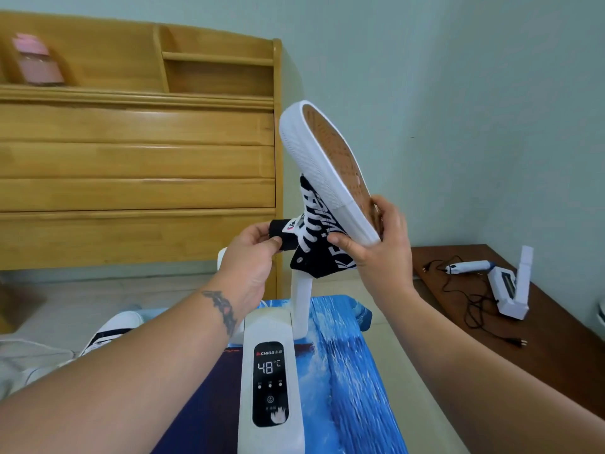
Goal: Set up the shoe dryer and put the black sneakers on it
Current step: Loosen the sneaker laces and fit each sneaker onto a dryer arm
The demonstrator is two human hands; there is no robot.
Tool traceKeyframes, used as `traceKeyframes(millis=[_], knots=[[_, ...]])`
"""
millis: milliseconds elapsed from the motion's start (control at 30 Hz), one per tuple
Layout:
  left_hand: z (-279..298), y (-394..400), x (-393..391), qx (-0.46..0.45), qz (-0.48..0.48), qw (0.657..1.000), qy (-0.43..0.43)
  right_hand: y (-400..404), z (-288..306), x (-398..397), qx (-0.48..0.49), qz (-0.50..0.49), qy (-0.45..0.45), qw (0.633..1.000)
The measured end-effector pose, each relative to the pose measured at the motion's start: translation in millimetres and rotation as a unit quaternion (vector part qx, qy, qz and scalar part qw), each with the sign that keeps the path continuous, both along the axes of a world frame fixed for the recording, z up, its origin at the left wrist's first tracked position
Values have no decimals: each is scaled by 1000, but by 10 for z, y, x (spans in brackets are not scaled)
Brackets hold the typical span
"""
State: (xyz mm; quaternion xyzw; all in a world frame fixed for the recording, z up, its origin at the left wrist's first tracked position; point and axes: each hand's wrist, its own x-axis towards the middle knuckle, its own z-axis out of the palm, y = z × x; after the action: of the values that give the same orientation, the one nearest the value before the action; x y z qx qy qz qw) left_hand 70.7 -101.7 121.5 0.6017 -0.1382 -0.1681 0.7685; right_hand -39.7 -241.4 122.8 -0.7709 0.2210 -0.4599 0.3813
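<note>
Sneaker (327, 178) sits sole-up over the dryer (271, 371) post; our left hand (252, 253) pinches the tongue, right hand (376, 244) clasps the heel. We should hold the mouth wide and seat it fully.

Bare, sleeveless forearms; the left wrist (220, 310) bears a dark tattoo.

A wooden headboard (137, 158) with built-in shelves is filling the left of the view; a pink bottle (36, 60), blurred, is standing in its left shelf compartment; a pale blue-green wall (458, 93) is rising behind; a blue wave-patterned cloth (353, 371) is lying over the near surface; to the right, a dark brown tabletop (556, 339) is carrying a second white folding device (510, 290), a white pen-shaped tool (471, 266) and a tangled black cord (474, 306) ending in a plug.
</note>
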Motion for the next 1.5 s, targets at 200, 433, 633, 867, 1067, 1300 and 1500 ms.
traceKeyframes(millis=[200,433,633,867,1067,1300,1500], knots=[[-152,9,-10,-24,22,998,55,-47,-62,94,-22,32,33,999],[-362,-6,-37,-15,34,997,66,-106,-199,184,20,64,46,997],[-475,-22,-27,-21,25,996,80,-97,-297,212,49,70,56,995],[-525,-59,-30,-42,1,993,110,-128,-352,238,75,88,47,992],[-449,-73,67,-108,0,984,143,-141,-269,306,63,97,-4,993],[-497,-155,78,-121,-79,968,207,-149,-271,314,21,94,4,995],[-516,-201,113,-151,-51,960,232,-118,-293,325,-6,95,25,995]])
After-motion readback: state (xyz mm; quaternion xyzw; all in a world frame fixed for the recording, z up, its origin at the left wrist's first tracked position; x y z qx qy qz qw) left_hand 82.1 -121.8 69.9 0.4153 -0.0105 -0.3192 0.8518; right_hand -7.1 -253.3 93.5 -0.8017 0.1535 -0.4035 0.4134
